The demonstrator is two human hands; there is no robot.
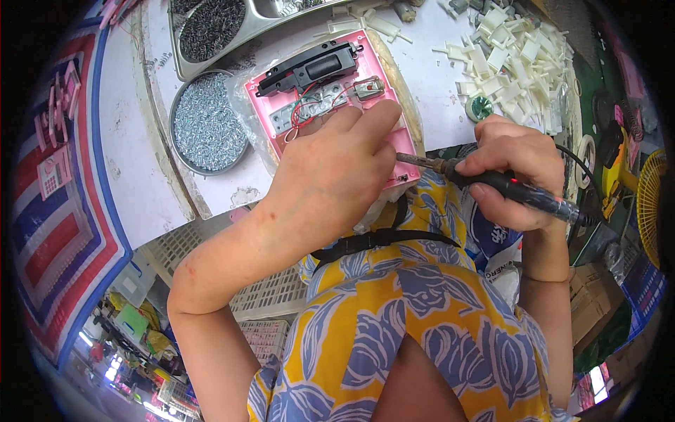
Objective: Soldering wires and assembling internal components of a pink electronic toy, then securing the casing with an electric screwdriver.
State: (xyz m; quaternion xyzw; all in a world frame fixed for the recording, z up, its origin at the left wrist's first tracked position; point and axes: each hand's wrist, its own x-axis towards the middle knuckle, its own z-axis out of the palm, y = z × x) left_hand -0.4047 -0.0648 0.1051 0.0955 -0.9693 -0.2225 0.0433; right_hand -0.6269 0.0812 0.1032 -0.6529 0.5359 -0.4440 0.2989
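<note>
A pink plastic casing (375, 65) lies with its inside up near the table's front edge. Fixed in it are a long black plastic module (316, 68), a grey metal-looking piece (284, 119) and thin red and green wires (295, 112). My left hand (337, 158) bends over the casing with its fingers curled and pressed together; whatever they pinch is hidden beneath them. In my right hand (517, 158) is a soldering iron (503, 186), gripped by its black handle. Its metal shaft points left, over the casing's lower right, and the tip disappears behind my left hand.
Left of the casing stands a round dish (175, 144) of small screws. Behind it, a metal tray (242, 43) holds dark springs. White plastic parts (517, 60) are heaped at the back right, beside a small green round piece (480, 107). A yellow fan (652, 207) stands far right.
</note>
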